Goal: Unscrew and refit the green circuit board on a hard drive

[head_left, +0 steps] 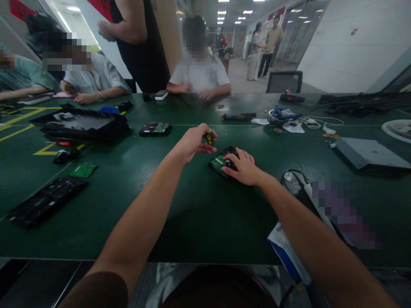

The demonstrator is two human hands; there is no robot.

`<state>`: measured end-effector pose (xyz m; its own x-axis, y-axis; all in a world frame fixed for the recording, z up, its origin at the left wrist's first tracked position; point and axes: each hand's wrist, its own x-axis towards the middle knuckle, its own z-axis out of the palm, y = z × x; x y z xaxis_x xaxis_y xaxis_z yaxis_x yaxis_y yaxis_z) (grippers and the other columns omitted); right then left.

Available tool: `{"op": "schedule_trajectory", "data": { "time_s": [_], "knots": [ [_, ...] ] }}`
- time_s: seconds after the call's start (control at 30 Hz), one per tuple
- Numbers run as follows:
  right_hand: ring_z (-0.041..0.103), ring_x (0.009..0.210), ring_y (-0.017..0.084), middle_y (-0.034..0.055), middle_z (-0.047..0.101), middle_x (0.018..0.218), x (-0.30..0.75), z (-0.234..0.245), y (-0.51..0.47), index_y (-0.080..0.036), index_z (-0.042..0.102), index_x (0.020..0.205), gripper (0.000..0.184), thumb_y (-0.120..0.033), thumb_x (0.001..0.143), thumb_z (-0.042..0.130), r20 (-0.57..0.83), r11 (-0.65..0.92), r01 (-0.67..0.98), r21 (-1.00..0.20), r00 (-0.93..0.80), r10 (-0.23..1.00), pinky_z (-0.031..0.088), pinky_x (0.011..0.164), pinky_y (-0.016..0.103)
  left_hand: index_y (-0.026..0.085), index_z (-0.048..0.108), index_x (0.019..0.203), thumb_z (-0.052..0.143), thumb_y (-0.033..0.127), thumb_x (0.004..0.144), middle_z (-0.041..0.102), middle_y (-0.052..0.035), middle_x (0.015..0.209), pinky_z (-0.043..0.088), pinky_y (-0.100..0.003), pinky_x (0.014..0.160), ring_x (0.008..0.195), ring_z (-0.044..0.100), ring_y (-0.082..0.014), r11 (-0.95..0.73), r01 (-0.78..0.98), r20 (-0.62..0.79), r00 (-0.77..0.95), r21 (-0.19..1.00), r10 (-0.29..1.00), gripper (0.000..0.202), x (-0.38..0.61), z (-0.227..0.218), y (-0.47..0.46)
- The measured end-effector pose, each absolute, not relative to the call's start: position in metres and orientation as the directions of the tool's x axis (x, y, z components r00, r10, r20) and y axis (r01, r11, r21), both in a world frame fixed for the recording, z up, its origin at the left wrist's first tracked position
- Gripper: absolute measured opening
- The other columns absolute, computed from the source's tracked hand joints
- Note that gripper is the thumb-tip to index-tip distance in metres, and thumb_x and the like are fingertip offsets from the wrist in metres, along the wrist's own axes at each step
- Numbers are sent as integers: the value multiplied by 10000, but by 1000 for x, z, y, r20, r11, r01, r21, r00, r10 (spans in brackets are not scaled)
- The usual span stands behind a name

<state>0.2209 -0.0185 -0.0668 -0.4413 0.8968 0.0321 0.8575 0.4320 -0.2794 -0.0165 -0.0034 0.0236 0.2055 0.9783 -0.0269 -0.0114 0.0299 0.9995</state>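
Near the middle of the green table (pixel 180 205) lies what looks like a hard drive (pixel 218 161), a black block with a green circuit board facing up. My right hand (pixel 244 167) grips it from the right, fingers over its top and thumb along the near side, hiding much of it. Just above and left of the drive, my left hand (pixel 195 143) is closed around a short yellow-and-black screwdriver handle (pixel 209 137). Any shaft of the screwdriver is too dark or hidden to see.
A similar drive (pixel 156 129) and a black tray (pixel 83 124) lie to the left, with a loose green board (pixel 83 170) and black panel (pixel 48 200) nearer. A grey metal case (pixel 372 154) and a cable (pixel 289 177) are right. People sit across the table.
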Motion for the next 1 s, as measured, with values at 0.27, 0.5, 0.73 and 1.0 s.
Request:
{"op": "schedule_trajectory", "data": {
  "time_s": [0.27,0.5,0.73,1.0],
  "knots": [
    [197,1598,415,93,265,1724,221,-68,-17,-415,483,1498,612,-733,977,437,41,440,858,-266,-446,894,183,1237,681,160,690,988,607,367,848,750,-133,1003,552,-295,560,652,726,-200,2,24,-7,241,1000,970,263,-13,27,-9],
    [207,1594,431,143,288,1699,221,-69,-17,-391,496,1491,629,-744,973,434,47,438,856,-274,-443,895,194,1234,670,162,685,974,573,355,861,768,-125,1014,589,-311,608,681,753,-213,-7,12,5,205,1000,979,251,-16,28,-8],
    [200,1596,436,144,296,1692,221,-69,-16,-398,499,1486,631,-749,965,445,48,440,853,-282,-445,894,206,1232,672,166,690,986,564,420,938,758,-119,1040,585,-287,643,687,731,-176,4,-15,-1,194,1000,981,288,-14,24,-4],
    [201,1599,415,123,293,1700,221,-69,-17,-406,489,1492,624,-745,970,436,52,445,853,-273,-449,892,187,1238,681,174,684,952,622,427,949,725,-99,1010,523,-255,548,621,699,-142,-29,16,25,194,999,981,260,-13,24,-8]
  ]
}}
